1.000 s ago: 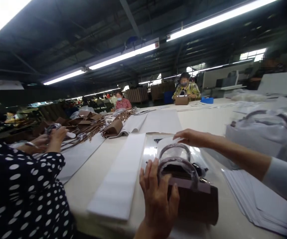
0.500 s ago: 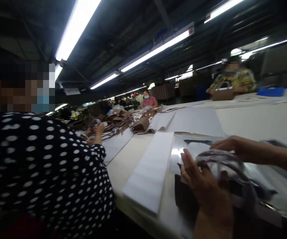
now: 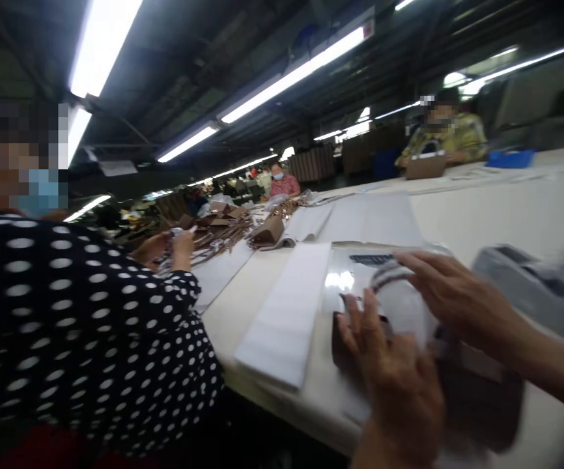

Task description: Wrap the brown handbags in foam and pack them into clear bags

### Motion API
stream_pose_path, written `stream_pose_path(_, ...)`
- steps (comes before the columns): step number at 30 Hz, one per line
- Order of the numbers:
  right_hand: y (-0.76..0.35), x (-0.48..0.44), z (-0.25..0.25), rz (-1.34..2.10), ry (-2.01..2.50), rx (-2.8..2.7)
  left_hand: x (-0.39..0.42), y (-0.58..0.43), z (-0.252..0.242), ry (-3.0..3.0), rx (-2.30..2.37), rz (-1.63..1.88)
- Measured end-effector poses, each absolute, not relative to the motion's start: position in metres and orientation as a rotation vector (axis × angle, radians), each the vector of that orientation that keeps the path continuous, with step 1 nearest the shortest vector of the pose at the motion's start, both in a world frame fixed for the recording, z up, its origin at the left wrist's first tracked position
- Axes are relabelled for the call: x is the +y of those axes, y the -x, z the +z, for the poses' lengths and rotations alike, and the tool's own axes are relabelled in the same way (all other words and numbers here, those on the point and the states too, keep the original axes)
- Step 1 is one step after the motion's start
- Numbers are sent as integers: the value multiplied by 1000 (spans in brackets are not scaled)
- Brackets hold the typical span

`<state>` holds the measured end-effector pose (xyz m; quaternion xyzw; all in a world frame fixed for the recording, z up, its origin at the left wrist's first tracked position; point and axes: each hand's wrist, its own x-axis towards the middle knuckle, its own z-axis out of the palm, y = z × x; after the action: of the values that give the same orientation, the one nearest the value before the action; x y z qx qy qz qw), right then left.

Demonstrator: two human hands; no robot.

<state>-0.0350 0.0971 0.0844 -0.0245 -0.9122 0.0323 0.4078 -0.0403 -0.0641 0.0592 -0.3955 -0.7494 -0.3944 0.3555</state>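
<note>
A dark brown handbag (image 3: 482, 397) lies on the table in front of me, its handle (image 3: 392, 277) in a clear wrap. My left hand (image 3: 394, 371) rests on the near part of the bag, fingers stretched out and apart. Across the handle from it, my right hand (image 3: 462, 299) reaches in from the right with long, straight fingers over the wrapped handle; its thumb is hidden. Between the hands shows a whitish, rounded bulge (image 3: 404, 309), slightly blurred. Beneath and behind the bag spreads a shiny clear plastic sheet (image 3: 338, 296).
Left of the bag lies a stack of white sheets (image 3: 284, 319). A grey device (image 3: 531, 280), perhaps a tape dispenser, stands at right. A co-worker in a polka-dot top (image 3: 81, 326) sits close on my left. Brown bags and straps (image 3: 228, 231) are heaped farther back.
The bag has turned, and more of its brown side shows at lower right. My right hand has come nearer the left. The grey device now shows clearly; the view has shifted.
</note>
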Motion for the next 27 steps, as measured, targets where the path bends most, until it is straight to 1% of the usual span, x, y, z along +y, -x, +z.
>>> stream_pose_path(3, 42, 99, 95, -76, 337, -2399, -108, 26, 64, 1042, -1935, -1130)
stream_pose_path(5, 46, 100, 96, -159, 476, -2428, -129, 22, 56, 1059, -1958, -1149)
stream_pose_path(10, 53, 89, 94, -312, 627, -2415, -150, 13, -1, 1146, -1866, -1101)
stream_pose_path(13, 55, 88, 93, -342, 642, -2420, -153, 15, -41, 1212, -1794, -1103)
stream_pose_path(16, 58, 93, 90, -329, 665, -2427, -155, 23, -67, 1251, -1790, -1097)
stream_pose_path(22, 64, 97, 91, -255, 672, -2414, -143, 37, -80, 1315, -1840, -979)
stream_pose_path(24, 57, 93, 97, -264, 601, -2343, -139, 41, -82, 1350, -1893, -967)
stream_pose_path(27, 29, 85, 103, -292, 372, -2136, -139, 45, -85, 1370, -1950, -982)
